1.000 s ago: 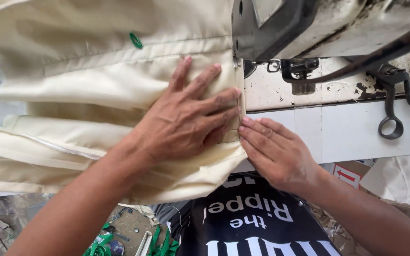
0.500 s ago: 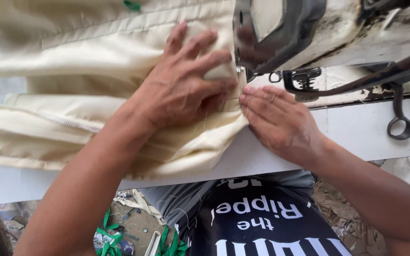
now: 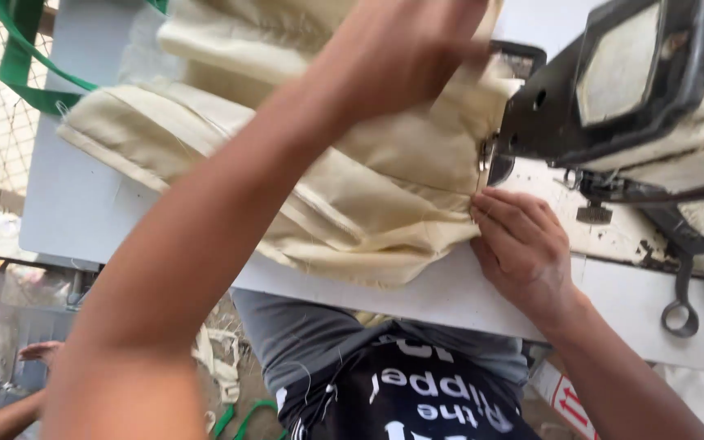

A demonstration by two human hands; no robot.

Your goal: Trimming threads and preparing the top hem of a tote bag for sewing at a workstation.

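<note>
Since half a second ago, left hand (image 3: 405,53) is lifted off the cream folded cotton fabric (image 3: 352,187), blurred, grip unreadable. Right hand (image 3: 523,244) is pressed flat, fingers together, on the fabric edge beside the needle of the worn black-and-white sewing machine (image 3: 637,90). Stitching judged midway; bulk remains unsewn on the white table (image 3: 83,195).

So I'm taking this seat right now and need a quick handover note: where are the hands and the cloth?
Left hand: raised over the cream folded cloth, blurred, grip unclear.
Right hand: fingertips flat on the cloth's edge beside the black-and-white sewing machine.
Cloth lies bunched on the white table, green strap at far left.
Stitching progress cannot be told.
</note>
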